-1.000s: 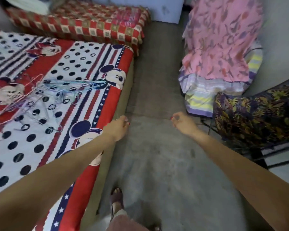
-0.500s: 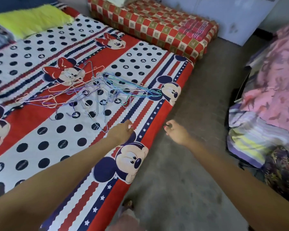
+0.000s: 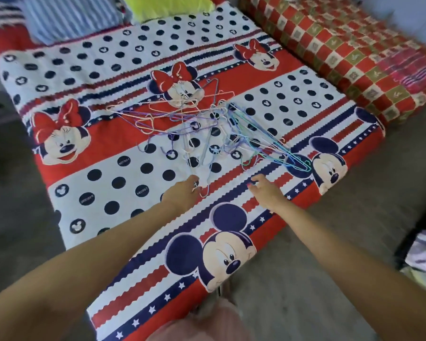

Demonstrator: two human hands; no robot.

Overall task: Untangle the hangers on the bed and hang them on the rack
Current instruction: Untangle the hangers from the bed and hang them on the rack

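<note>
Under your arms lies the low bed (image 3: 89, 193), a flat mattress in a soft cotton sheet printed with red bands, navy zigzag stripes, white panels of dark dots and cartoon mouse faces. Beside its far edge sits a second mattress in a red, white and olive checked cover (image 3: 342, 43). At the head end you have a blue-and-white striped pillow (image 3: 71, 18) and a fuzzy lime-yellow cushion (image 3: 167, 6). Grey floor (image 3: 330, 242) runs open along the bed's right edge and foot.

The tangle of thin wire hangers (image 3: 207, 129), pink, lilac, white, blue and green, lies spread flat across the middle of the sheet, hooks and triangular frames crossed over each other; the blue-green ones fan toward the right edge.

Your left hand (image 3: 182, 195) reaches palm down to the near end of the pile, its fingers curled at the bottom loop of a pale pink hanger (image 3: 203, 190); blur hides whether they have closed around the wire. Your right hand (image 3: 266, 190) hovers over the striped band just right of it, fingers loosely spread, holding nothing and touching no hanger.
</note>
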